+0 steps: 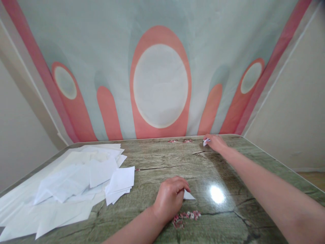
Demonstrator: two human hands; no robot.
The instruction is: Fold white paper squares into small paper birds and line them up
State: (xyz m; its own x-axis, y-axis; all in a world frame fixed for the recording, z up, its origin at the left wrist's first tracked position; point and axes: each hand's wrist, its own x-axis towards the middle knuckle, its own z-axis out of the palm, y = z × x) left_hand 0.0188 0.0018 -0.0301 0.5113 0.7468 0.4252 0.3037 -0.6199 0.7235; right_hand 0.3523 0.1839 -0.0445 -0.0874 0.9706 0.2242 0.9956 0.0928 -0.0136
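Paper piece (189, 195), lower centre, looks light, easily creased, best edge-held; my left hand (171, 196) pinches it, my right hand (215, 142) a scrap (206, 143) right of centre.

Over the green-brown wood-grain tabletop (157, 156), left hand (172, 195), right hand (214, 141) and both rounded forearms (266, 189) are bare.

Loose white sheets (73, 176) and a small paper stack (123, 179) lie on the wood-patterned table (154, 157).
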